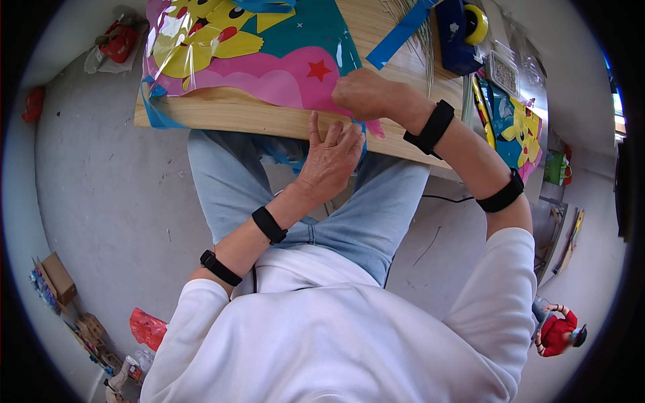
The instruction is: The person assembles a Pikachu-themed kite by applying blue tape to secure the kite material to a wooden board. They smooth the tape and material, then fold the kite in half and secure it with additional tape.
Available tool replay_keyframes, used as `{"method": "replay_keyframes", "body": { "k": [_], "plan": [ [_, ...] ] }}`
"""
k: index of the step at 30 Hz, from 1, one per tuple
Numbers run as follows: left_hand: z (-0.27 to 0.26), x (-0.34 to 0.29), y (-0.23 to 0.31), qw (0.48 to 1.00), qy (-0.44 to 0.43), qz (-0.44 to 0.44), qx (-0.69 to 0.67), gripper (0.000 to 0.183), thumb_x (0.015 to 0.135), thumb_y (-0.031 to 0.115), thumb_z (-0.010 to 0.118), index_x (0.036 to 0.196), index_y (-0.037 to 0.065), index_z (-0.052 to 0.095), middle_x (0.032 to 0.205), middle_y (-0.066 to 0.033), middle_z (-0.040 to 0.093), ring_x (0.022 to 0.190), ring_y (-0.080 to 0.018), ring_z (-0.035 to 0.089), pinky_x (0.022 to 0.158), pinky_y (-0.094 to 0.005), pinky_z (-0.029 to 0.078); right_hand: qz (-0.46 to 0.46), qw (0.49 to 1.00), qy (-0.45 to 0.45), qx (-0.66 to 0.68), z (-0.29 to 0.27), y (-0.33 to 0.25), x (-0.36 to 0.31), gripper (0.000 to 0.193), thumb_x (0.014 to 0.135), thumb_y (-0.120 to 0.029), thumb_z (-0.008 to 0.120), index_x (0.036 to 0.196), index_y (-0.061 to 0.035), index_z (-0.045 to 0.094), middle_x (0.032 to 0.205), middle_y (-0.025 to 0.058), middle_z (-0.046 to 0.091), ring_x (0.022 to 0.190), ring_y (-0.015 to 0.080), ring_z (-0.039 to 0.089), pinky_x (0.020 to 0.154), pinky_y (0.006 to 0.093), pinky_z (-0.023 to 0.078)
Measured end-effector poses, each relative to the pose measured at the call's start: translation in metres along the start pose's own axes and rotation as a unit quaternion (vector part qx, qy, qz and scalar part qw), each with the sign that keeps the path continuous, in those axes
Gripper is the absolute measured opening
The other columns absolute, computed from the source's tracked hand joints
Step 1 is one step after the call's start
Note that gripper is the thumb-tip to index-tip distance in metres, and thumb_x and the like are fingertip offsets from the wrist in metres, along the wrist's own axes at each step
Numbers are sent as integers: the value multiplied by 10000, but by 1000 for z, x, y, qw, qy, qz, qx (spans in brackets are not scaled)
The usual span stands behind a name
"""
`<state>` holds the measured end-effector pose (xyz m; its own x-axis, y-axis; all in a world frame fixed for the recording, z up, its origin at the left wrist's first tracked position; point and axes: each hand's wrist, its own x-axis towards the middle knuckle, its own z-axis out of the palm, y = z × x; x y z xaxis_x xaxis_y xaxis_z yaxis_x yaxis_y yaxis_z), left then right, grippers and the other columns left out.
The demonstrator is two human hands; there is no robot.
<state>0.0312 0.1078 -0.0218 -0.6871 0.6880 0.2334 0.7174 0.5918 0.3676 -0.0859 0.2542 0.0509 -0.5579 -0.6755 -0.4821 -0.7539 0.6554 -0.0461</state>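
A glossy plastic sheet (282, 84) printed with yellow cartoon figures, pink clouds and a red star lies on the wooden table (222, 111). At the table's near edge, my left hand (329, 158) pinches a blue strip (364, 127) between thumb and forefinger; its outer fingers are stretched out. My right hand (369, 94) is closed in a fist just above, over the sheet's right corner. The strip runs up to this fist, and the inside of its grip is hidden. Another blue ribbon (156, 114) loops around the sheet's left corner.
A loose blue strip (402, 33) and thin pale sticks (422, 30) lie at the back. To the right stand a tape dispenser (457, 37), a small tray (502, 72) and another printed sheet (523, 134). A person in red (557, 332) is far right.
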Motion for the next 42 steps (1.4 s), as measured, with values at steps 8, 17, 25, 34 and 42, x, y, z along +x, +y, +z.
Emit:
{"method": "replay_keyframes", "body": {
  "k": [8, 17, 25, 34, 42],
  "plan": [
    [2, 0, 0, 1000, 5, 0, -1, 493, 779, 50, 635, 1269, 24, 590, 1409, -72, 433, 1230, -329, 436, 1152, -696, 117, -12, 1000, 19, 13, 7, 2, 1, 125, 699, -43, 694, 820, -32, 719, 844, 132, 708, 850, 318, 696, 671, 422, 551],
    [1, 0, -3, 1000, 0, 7, -12, 470, 782, 70, 659, 1246, 15, 610, 1372, -67, 482, 1223, -307, 455, 1137, -707, 136, 35, 999, -13, 12, 9, 5, 8, 182, 692, -73, 716, 868, -32, 733, 864, 136, 719, 837, 321, 708, 653, 431, 558],
    [-3, 3, -2, 1000, -30, 10, 0, 529, 744, 114, 744, 1244, 6, 609, 1373, -76, 474, 1231, -303, 454, 1137, -705, 148, 90, 992, 51, 78, 17, 14, 0, 200, 649, -141, 736, 833, -62, 733, 818, 147, 702, 802, 337, 692, 638, 437, 535],
    [-6, 4, -2, 999, -32, 14, 15, 562, 723, 139, 771, 1248, 23, 608, 1369, -73, 473, 1230, -299, 456, 1140, -701, 145, 221, 926, 232, 200, 23, 20, -21, 186, 697, -199, 740, 802, -60, 677, 725, 119, 676, 765, 337, 674, 635, 441, 501],
    [-4, 5, -1, 999, -27, 21, 33, 498, 741, 117, 728, 1219, 23, 626, 1340, -77, 487, 1190, -295, 476, 1119, -716, 165, 360, 817, 206, 401, 71, -8, -28, 268, 677, -274, 837, 737, -68, 677, 819, 121, 704, 828, 348, 676, 678, 449, 519]
  ]
}}
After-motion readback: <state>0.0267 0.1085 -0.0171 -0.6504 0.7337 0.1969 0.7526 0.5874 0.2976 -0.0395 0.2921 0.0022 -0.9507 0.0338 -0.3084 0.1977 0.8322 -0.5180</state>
